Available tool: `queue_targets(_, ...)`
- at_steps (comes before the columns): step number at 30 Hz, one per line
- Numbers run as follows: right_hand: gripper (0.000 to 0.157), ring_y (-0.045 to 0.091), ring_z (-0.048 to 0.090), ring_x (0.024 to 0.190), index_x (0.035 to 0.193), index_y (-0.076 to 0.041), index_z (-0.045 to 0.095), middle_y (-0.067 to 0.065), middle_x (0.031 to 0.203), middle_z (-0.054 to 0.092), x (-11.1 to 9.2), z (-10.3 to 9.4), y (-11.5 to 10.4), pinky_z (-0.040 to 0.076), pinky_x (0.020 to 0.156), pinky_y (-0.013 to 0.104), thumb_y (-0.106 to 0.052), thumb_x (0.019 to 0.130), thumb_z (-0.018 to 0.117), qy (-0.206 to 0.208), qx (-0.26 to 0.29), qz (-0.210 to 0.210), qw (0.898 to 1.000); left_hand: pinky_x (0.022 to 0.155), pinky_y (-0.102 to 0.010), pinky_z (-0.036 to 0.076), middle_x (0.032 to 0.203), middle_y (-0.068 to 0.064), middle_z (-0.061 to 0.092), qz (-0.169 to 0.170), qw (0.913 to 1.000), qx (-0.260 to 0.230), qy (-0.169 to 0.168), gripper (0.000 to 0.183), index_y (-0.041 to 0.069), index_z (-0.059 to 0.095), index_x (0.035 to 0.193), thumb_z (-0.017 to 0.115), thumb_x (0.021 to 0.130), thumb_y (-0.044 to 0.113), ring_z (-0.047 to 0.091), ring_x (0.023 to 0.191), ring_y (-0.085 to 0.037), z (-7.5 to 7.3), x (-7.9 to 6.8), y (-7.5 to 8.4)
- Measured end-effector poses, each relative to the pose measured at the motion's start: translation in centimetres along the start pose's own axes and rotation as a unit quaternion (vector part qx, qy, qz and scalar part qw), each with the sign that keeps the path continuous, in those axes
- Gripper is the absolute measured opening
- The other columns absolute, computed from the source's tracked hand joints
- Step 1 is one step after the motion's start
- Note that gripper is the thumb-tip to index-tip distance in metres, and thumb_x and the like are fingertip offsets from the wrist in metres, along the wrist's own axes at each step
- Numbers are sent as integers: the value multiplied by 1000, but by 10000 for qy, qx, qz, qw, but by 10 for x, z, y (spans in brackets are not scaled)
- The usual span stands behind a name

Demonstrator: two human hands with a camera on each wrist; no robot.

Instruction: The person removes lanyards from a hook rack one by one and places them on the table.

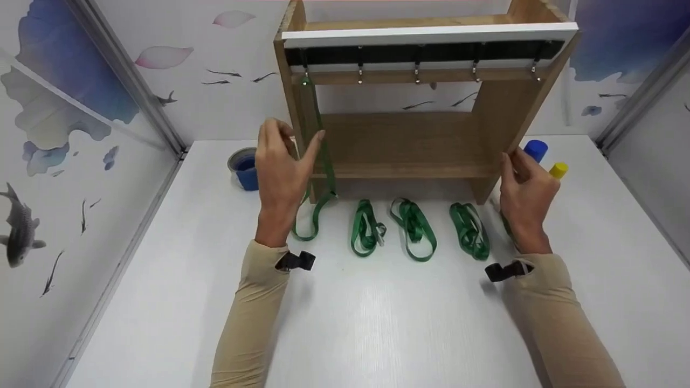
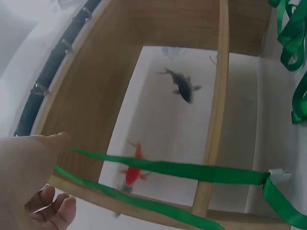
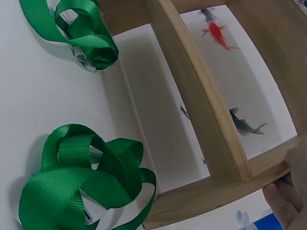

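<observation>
A wooden rack [image 1: 404,143] with a row of small metal hooks stands at the back of the table. From its leftmost hook hangs a green lanyard [image 1: 325,156], its lower loop reaching the tabletop. My left hand [image 1: 283,167] is beside this strap, thumb apart from the loosely bent fingers, with nothing between them. In the left wrist view the strap passes just beyond the thumb. My right hand [image 1: 527,188] pinches the front edge of the rack's right side panel. Several folded green lanyards [image 1: 414,229] lie in front of the rack, some with white clips showing.
A roll of blue tape [image 1: 247,170] sits left of the rack. Behind my right hand are a blue cylinder [image 1: 536,150] and a yellow one [image 1: 559,170]. Printed walls with metal corner posts [image 1: 129,75] enclose the white table [image 1: 377,323].
</observation>
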State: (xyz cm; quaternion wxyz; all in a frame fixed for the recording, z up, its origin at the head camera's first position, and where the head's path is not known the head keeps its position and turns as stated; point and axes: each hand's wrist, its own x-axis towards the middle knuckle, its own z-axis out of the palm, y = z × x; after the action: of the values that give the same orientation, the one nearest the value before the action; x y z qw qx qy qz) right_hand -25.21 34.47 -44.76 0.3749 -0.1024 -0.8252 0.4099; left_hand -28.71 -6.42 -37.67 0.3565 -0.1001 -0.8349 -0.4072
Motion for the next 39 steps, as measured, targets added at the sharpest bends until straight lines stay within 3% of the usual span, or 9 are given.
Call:
queue_targets(4,39,20,73,129,143,-20,71,-2,143,72,0,0,1,63,97,27,-31,106,71,14,-48,49,10000,83,-30,62,105,-13,66,-126,9996,60,-255,53,0,63,122,82,98,43,67,95,-22,3,1,-6)
queue_targets(13,39,21,71,132,145,-18,69,-1,146,70,1,1,-3,62,100,30,-28,107,70,-15,-85,101,9999,82,-33,68,99,-16,78,70,9941,606,-901,40,0,73,115,80,100,36,77,89,-26,15,-5,-5)
queue_targets(21,41,22,72,130,145,-18,69,0,145,71,1,0,-2,62,100,28,-35,107,69,-49,14,-22,10000,88,-38,68,112,-21,75,-112,9935,752,-846,53,-4,71,129,81,99,38,76,100,-30,6,-4,2)
queue_targets(25,42,22,72,129,145,-17,69,1,144,71,-1,-1,0,62,99,29,-35,107,69,-41,-26,1,10000,82,-38,68,106,-20,75,-295,9936,569,-933,59,-5,62,137,83,98,34,77,94,-28,-4,-2,9)
queue_targets(29,42,21,71,130,145,-18,70,0,145,70,-1,-1,0,62,99,29,-35,107,69,-63,-11,36,10000,78,-37,68,101,-19,77,-449,9928,350,-1053,52,-4,57,133,82,99,27,80,89,-27,-10,0,11)
queue_targets(35,39,19,73,129,143,-19,72,-2,142,72,1,0,1,62,98,27,-35,107,70,13,-7,21,10000,81,-37,69,108,-20,78,-408,9904,383,-1261,49,-2,61,131,75,104,36,81,95,-27,-3,3,1)
queue_targets(39,38,19,73,127,142,-18,73,-1,141,73,1,0,2,63,98,28,-34,107,70,29,-49,18,10000,83,-36,68,106,-19,78,-208,9916,480,-1183,46,-2,64,127,74,105,36,80,96,-27,5,1,-6)
